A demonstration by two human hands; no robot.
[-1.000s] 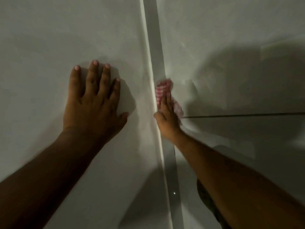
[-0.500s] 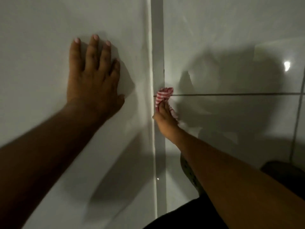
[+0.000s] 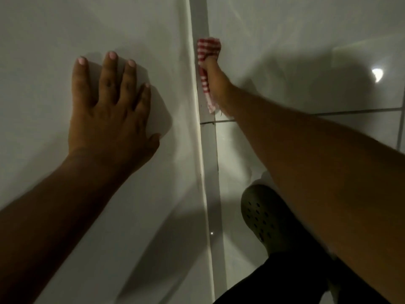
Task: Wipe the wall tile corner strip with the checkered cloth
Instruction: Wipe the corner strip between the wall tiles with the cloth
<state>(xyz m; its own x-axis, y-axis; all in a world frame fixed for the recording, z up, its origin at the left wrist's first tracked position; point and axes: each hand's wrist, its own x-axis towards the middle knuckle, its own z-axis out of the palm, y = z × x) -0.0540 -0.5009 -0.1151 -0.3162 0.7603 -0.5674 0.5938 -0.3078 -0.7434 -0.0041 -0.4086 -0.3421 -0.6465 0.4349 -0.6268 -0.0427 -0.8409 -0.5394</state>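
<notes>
Dim light here, and the corner strip (image 3: pixel 200 23) runs as a grey band from the top of the view down past the middle. The right hand (image 3: pixel 215 82) is up on it, fingers closed around the checkered cloth (image 3: pixel 208 48), pressing the red-and-white fabric against the strip. A bunch of cloth pokes out above the knuckles, and a tail of it hangs below the heel of the hand, ending just above the dark grout line (image 3: pixel 350 111) that crosses the strip. The left hand (image 3: pixel 109 110) sits well to the left of the strip, flat on the white wall (image 3: pixel 54 40), fingers spread and pointing up, palm pressed against the surface, gripping nothing. The two hands are well apart, one on each side of the strip. Low down, right of the strip, a dark perforated clog (image 3: pixel 263 220) shows beneath the right forearm. A bright glint (image 3: pixel 377 74) shines on the tile far right of the strip.
</notes>
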